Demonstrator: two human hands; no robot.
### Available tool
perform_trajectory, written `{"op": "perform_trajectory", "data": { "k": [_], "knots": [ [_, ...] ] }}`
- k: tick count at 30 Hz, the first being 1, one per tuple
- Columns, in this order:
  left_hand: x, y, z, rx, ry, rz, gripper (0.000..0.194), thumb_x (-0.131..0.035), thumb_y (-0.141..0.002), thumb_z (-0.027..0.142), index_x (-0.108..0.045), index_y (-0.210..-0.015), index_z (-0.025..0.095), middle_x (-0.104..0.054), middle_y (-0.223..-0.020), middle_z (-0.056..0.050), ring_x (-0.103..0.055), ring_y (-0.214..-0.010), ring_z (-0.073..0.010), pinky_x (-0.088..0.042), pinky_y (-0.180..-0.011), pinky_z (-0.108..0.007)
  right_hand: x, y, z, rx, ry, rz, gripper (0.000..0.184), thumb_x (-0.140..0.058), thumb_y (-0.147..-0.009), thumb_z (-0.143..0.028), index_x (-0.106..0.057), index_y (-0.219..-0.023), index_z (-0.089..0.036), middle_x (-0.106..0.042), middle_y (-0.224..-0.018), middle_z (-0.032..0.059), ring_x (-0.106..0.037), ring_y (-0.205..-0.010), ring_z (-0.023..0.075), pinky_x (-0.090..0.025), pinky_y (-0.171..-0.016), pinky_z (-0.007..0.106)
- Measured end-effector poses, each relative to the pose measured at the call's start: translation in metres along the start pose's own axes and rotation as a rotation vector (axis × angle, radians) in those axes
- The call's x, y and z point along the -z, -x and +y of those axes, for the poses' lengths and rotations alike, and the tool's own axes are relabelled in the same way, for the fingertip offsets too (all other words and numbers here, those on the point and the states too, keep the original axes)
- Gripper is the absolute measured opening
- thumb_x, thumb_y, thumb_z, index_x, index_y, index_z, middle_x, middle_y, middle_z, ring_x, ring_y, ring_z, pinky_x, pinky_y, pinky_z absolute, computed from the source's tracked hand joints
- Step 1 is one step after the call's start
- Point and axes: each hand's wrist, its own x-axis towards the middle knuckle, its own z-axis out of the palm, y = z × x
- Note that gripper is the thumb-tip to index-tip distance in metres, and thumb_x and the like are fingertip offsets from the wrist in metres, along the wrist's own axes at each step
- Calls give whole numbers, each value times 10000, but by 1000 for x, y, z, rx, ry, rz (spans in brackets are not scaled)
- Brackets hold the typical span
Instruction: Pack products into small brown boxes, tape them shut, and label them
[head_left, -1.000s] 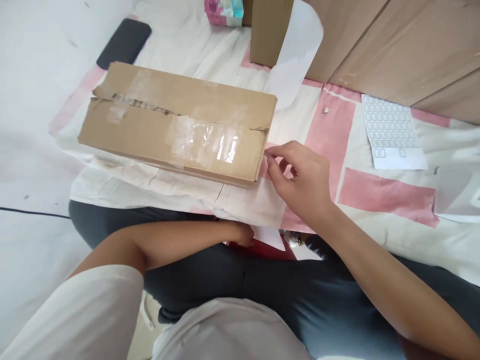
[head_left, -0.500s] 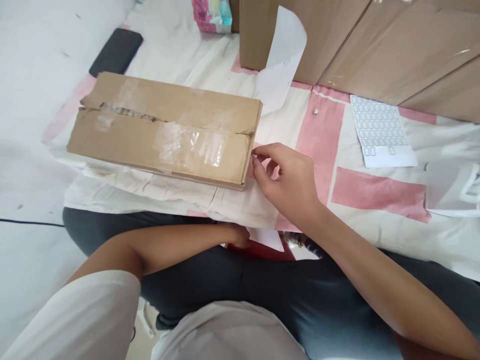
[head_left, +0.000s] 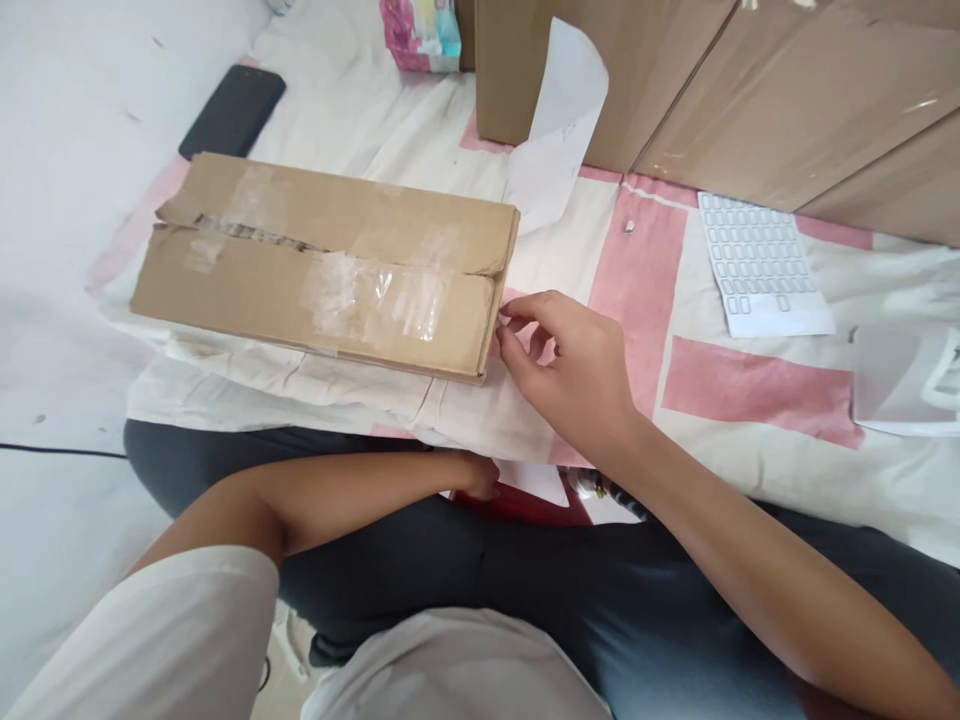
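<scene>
A flat brown cardboard box (head_left: 322, 265) with clear tape over its torn seam lies on a white and pink cloth (head_left: 645, 300). My right hand (head_left: 574, 370) is at the box's right end, thumb and forefinger pinched together right against its corner; what they pinch is too small to make out. My left hand (head_left: 476, 475) rests low on my lap beneath the cloth's edge, its fingers hidden, beside a white slip of paper (head_left: 536, 480) and something red (head_left: 525, 505).
A black phone (head_left: 232, 110) lies at the far left. Large cardboard boxes (head_left: 675, 70) stand at the back, a white paper (head_left: 559, 125) leaning on them. A sheet of small stickers (head_left: 761, 265) lies to the right, a grey bag (head_left: 907, 380) at the right edge.
My right hand has stayed pinched at the box's right end, following it as the view shifted. The left arm has not moved.
</scene>
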Motion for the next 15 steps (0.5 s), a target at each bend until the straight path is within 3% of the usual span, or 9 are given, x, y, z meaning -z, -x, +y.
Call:
{"op": "perform_trajectory", "data": {
  "k": [5, 15],
  "knots": [
    [0, -1, 0, -6, 8, -3, 397, -602, -967, 450, -621, -1240, 163, -641, -1265, -106, -635, -1130, -233, -547, -984, -477, 3, -1, -2, -15, -23, -15, 164, -566, -918, -184, -719, -882, -230, -739, -902, 29, -673, -780, 188, -493, -674, 310],
    [-3, -4, -3, -4, 57, 18, 394, -603, -968, 445, -619, -1240, 160, -646, -1245, -103, -645, -1096, -224, -563, -952, -457, 8, -5, 3, -55, -143, -114, 137, -625, -918, -186, -758, -913, -221, -753, -907, 27, -651, -709, 167, -487, -653, 308]
  ]
}}
